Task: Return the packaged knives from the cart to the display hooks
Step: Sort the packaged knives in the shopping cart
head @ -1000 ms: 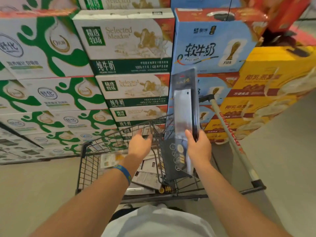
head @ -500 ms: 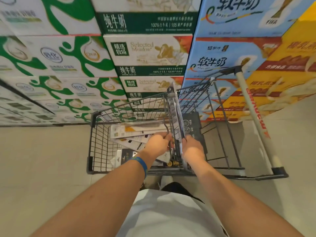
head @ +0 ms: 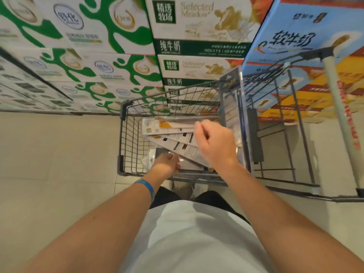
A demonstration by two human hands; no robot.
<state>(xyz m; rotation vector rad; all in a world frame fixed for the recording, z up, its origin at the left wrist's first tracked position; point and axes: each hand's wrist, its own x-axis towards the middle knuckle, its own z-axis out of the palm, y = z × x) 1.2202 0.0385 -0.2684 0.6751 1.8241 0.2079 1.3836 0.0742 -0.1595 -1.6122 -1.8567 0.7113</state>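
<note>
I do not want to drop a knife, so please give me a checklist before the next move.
1. Right hand free: ok, holds nothing.
2. Left hand gripping a package: cannot tell, the contact is hidden.
3. Packaged knives in the cart: ok, several fanned out.
4. Upright package steady: cannot tell; it stands on end in the cart.
5. Display hooks in sight: not ok, none visible.

One grey wire shopping cart (head: 129, 146) holds one dark upright knife package (head: 230, 83) at 1 o'clock. At least four flat knife packages (head: 167, 126) lie fanned at its 8 o'clock.
</note>
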